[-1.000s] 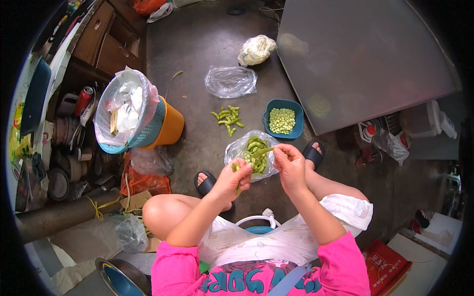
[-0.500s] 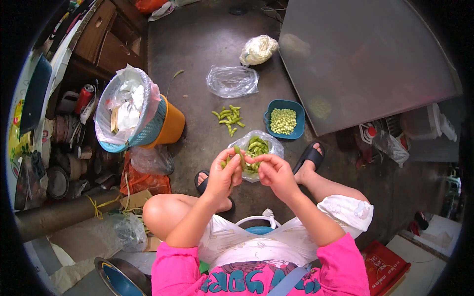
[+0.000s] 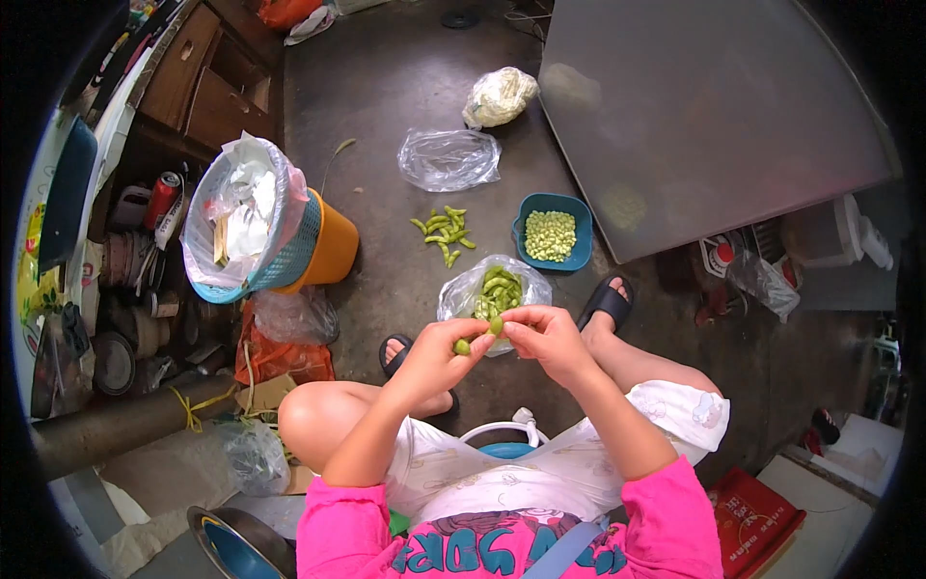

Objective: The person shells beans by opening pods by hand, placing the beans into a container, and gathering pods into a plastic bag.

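Note:
My left hand (image 3: 439,349) is closed around green edamame pods, and the end of one pod (image 3: 463,346) pokes out between its fingers. My right hand (image 3: 548,340) pinches another pod (image 3: 496,326) where the fingertips of both hands meet. Just beyond and beneath them, a clear plastic bag (image 3: 457,298) lies open with several pods and pod pieces inside. A blue bowl (image 3: 522,246) farther right holds shelled green beans (image 3: 550,235). On the floor to the left of the bowl is a loose pile of pods (image 3: 444,228).
A crumpled clear bag (image 3: 449,160) and a bagged whitish bundle (image 3: 500,97) lie farther back. To the left stands a lined blue basket bin (image 3: 260,280) against an orange bin (image 3: 331,246). A large grey panel (image 3: 714,116) fills the right. My sandalled feet flank the open bag.
Both hands have come together, the left one turning and shifting slightly right. The pod that stood upright in the left hand is now between both hands' fingertips. The view has shifted slightly.

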Demonstrator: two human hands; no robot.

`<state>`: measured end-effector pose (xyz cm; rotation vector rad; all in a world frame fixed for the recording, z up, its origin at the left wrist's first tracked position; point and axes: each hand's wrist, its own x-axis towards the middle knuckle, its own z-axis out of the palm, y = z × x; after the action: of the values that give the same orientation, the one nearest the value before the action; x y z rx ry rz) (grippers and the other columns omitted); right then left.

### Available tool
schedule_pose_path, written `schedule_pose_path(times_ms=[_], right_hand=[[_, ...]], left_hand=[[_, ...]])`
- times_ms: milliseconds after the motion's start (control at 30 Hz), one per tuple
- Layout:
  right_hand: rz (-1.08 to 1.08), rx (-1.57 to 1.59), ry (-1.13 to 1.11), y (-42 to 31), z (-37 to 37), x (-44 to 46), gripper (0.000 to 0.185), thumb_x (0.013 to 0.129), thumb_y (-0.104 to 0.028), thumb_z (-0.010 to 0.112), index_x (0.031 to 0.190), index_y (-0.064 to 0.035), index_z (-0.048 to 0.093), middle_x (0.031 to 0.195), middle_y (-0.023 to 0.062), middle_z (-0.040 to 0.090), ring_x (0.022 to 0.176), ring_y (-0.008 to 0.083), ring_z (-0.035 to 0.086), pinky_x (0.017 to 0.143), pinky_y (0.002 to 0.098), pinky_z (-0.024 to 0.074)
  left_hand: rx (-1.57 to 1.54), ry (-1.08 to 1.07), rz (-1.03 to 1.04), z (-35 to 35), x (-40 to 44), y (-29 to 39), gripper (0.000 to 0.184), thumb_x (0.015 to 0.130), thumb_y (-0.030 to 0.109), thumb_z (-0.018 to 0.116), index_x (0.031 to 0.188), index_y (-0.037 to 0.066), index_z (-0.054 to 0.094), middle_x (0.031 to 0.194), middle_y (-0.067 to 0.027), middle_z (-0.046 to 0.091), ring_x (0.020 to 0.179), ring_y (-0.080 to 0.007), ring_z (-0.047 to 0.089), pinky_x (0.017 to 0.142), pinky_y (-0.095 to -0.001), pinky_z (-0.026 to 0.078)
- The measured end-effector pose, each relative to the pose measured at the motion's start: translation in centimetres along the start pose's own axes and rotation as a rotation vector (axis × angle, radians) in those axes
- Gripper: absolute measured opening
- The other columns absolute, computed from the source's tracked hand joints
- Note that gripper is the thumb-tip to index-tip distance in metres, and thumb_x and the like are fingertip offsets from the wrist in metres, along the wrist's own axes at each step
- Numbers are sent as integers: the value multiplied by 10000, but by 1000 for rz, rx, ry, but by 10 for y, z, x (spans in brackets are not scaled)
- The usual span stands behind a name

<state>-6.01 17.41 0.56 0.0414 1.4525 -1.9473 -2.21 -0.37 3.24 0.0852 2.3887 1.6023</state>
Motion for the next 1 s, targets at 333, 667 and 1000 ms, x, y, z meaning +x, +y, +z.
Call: schedule_pose_path(times_ms=[333, 667, 1000], right_hand=[[25, -8, -137, -5, 3, -1, 171, 789, -82, 597, 922, 25, 594, 719, 28, 578, 542, 56, 449, 452, 178, 330], [108, 188, -239, -9, 0, -5, 147, 778, -78, 596, 894, 11, 591, 738, 69, 605, 537, 57, 465, 449, 174, 335], [109, 215, -284, -6, -1, -6, 138, 756, -61, 605, 871, 10, 578, 742, 73, 601, 534, 55, 460, 450, 171, 338]], left_hand=[[-121, -78, -94, -7, -5, 5, 168, 831, 151, 548, 886, 5, 609, 612, -54, 563, 549, -96, 511, 516, -247, 421], [-362, -235, -96, -10, -4, 6, 220, 852, 188, 533, 797, -10, 613, 586, -15, 532, 538, -79, 478, 508, -225, 400], [-371, -279, -109, -11, -5, 3, 232, 850, 204, 538, 812, -10, 618, 592, -10, 531, 544, -64, 465, 497, -216, 381]])
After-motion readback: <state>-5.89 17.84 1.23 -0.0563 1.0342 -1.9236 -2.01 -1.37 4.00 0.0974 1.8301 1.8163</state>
